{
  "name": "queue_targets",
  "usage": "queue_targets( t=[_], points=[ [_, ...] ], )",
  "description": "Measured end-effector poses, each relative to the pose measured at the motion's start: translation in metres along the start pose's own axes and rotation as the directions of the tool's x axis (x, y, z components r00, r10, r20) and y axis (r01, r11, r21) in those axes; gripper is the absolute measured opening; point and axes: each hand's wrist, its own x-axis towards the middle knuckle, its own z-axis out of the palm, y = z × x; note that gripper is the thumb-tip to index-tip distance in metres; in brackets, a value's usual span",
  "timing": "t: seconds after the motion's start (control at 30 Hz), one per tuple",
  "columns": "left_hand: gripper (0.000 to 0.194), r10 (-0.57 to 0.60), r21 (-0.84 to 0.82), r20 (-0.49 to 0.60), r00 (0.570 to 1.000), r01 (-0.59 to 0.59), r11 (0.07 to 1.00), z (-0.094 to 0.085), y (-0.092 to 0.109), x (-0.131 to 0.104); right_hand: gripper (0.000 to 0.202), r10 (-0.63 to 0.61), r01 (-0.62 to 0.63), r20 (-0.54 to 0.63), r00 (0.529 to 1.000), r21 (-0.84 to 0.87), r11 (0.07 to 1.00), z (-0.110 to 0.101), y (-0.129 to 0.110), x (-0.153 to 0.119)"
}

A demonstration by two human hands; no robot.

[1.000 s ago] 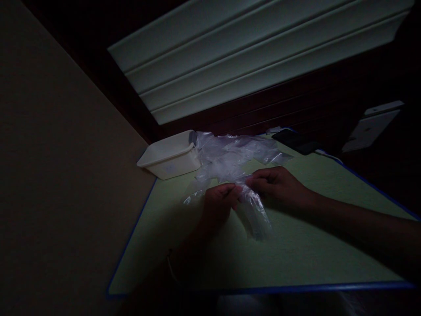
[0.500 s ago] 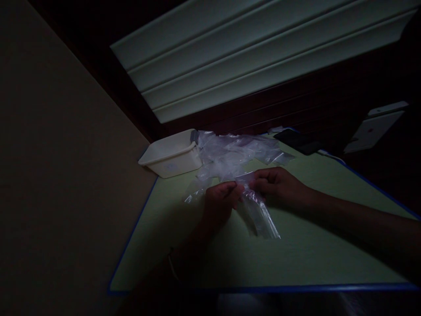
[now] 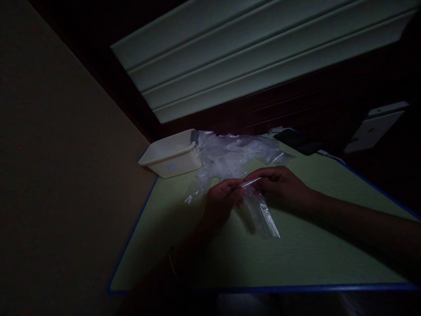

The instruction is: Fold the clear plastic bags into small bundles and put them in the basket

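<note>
A clear plastic bag [image 3: 263, 215] hangs between my two hands over the middle of the green table, its lower end pointing toward the near edge. My left hand [image 3: 223, 197] pinches the bag's top edge from the left. From the right, my right hand [image 3: 274, 182] holds the same edge, its fingertips close to those of my left hand. Beyond the hands lies a loose pile of clear plastic bags [image 3: 233, 151]. The picture is dark, and finger details are faint.
A white plastic bin [image 3: 174, 164] stands at the table's back left, beside the pile. A dark object [image 3: 297, 141], perhaps a phone, lies at the back right with a white cable. The green table [image 3: 312, 259] has a blue rim. A wall rises on the left.
My right hand's fingers have moved left, closer to my left hand. The bag's top edge is now folded down or tilted between the fingertips.
</note>
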Motion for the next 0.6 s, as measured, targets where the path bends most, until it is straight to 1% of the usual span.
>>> queue_targets(
  t=[0.13,0.27,0.37,0.53,0.6],
  points=[
    [0.029,-0.016,-0.065,0.055,0.998,0.02,0.998,-0.003,-0.003,0.0,0.013,-0.045,0.045,-0.002,0.999,-0.049,0.998,-0.002,0.001,-0.001],
    [0.03,-0.018,-0.049,0.054,0.998,0.021,0.999,-0.004,-0.004,0.001,0.014,-0.107,0.108,0.01,0.994,-0.128,0.986,-0.004,0.002,-0.001],
    [0.03,-0.013,-0.068,0.051,0.999,0.017,0.998,-0.003,-0.003,0.001,0.015,-0.133,0.134,0.017,0.991,-0.166,0.977,-0.006,0.003,-0.001],
    [0.03,-0.053,-0.185,0.056,0.997,0.063,0.981,0.002,0.006,-0.002,0.02,-0.176,0.174,0.011,0.984,-0.243,0.954,-0.009,0.005,-0.001],
    [0.031,-0.065,-0.239,0.051,0.997,0.075,0.968,0.004,0.008,-0.003,0.023,-0.203,0.206,0.039,0.978,-0.271,0.94,-0.01,0.005,-0.001]
  ],
)
